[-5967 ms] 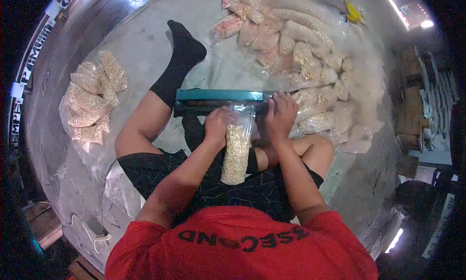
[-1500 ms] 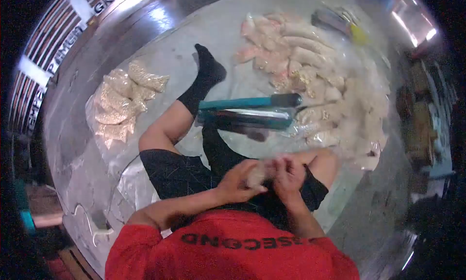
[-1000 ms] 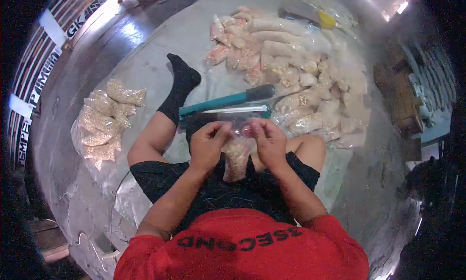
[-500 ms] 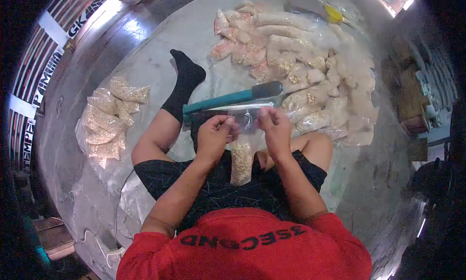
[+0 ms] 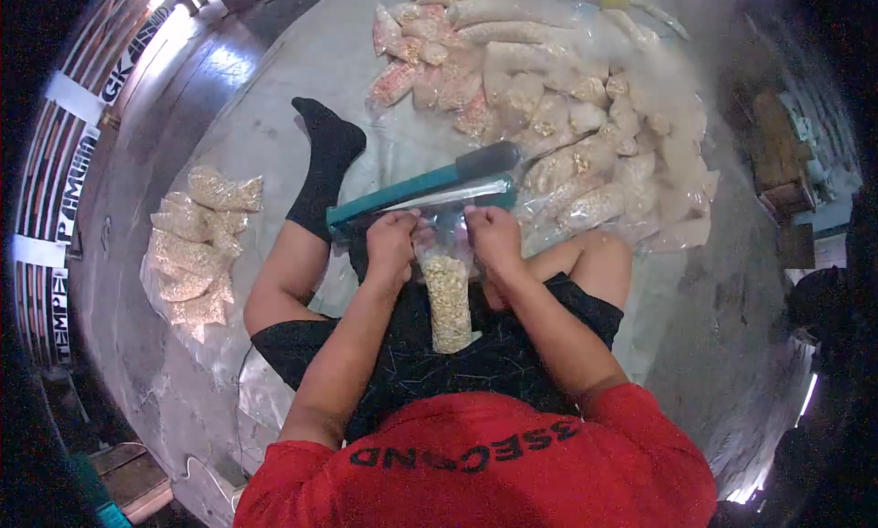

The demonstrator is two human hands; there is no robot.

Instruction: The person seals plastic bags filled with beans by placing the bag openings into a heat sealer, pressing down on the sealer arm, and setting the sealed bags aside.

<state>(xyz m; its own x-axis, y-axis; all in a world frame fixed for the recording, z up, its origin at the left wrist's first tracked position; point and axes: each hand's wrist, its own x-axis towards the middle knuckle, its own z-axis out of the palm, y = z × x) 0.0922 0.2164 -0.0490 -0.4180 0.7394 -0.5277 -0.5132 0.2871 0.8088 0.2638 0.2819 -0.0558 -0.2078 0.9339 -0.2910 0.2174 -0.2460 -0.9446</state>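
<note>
A clear plastic bag (image 5: 448,304), its lower part full of pale kernels or beans, hangs over my lap. My left hand (image 5: 393,246) pinches one top corner of it, and my right hand (image 5: 494,240) pinches the other. Between them the bag's empty upper part is spread flat. Its top edge lies at a teal hand-held bag sealer (image 5: 402,189) with a dark grip, which rests across in front of me. The sealer's arm is raised from its base, and the bag's mouth reaches the gap.
Several filled bags (image 5: 197,244) are heaped on the sheet at my left. A larger pile of filled bags (image 5: 585,153) spreads ahead and to the right. My socked foot (image 5: 329,139) stretches forward on the left. Wooden boxes (image 5: 782,171) stand far right.
Both hands have drawn the bag's top taut and shifted slightly left in view, its edge now at the sealer. The camera view has also shifted a little.
</note>
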